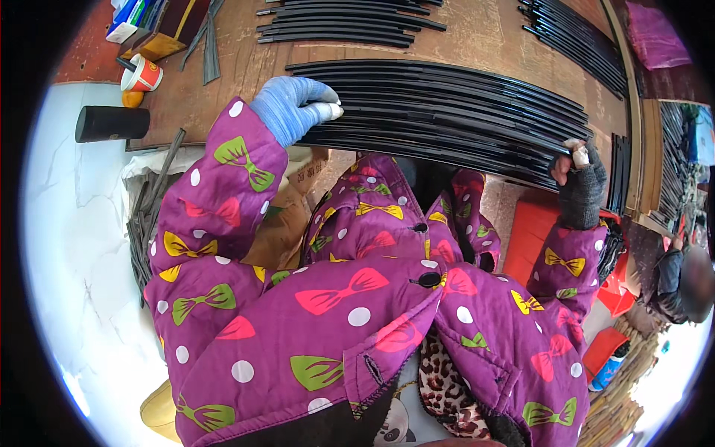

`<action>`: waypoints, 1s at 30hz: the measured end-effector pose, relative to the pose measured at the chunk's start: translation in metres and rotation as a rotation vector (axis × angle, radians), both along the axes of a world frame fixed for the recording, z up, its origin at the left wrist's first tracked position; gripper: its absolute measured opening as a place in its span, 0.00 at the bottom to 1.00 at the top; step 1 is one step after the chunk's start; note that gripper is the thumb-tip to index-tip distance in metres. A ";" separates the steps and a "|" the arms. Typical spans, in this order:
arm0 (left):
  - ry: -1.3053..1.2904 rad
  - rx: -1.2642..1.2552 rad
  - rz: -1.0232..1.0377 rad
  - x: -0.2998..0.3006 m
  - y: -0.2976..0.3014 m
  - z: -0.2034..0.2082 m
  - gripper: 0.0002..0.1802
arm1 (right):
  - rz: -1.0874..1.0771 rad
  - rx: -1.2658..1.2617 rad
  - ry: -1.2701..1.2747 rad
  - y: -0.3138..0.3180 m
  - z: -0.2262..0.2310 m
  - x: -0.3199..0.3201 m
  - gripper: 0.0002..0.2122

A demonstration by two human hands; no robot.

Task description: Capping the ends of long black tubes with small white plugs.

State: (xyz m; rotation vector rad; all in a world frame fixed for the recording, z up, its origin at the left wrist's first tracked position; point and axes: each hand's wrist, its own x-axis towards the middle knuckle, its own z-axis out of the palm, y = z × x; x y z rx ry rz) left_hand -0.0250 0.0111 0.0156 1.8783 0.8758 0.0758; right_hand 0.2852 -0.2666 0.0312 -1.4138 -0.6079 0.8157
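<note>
Many thin black rods point(447, 95) lie side by side across the near part of the wooden table, running left to right in front of me. My left hand point(292, 108), in a blue knitted glove with pale fingertips, pinches at the left end of a black rod. At the other end, my right hand point(581, 179) is closed around the same rod, wearing a dark grey glove with pale wrapping on a fingertip. Both hands hold it over the near edge of the row; which single rod it is among the others is hard to make out.
More black rods point(350, 21) lie at the back, and another batch point(577, 48) sits far right. On the left stand a red-and-white cup point(141, 74), a black cylinder point(112, 124) and a box point(167, 30). A red stool-like surface point(532, 231) is below right. Another person point(670, 279) sits at far right.
</note>
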 end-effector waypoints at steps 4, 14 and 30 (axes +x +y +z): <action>0.018 -0.046 0.013 -0.002 0.003 0.000 0.13 | -0.012 -0.001 -0.008 0.000 -0.004 -0.002 0.12; -0.101 -0.138 0.054 -0.007 0.004 0.000 0.09 | -0.041 -0.029 -0.014 -0.011 -0.007 0.000 0.10; -0.071 -0.019 0.078 -0.012 0.028 -0.016 0.08 | -0.391 -0.295 -0.317 -0.096 -0.008 0.122 0.09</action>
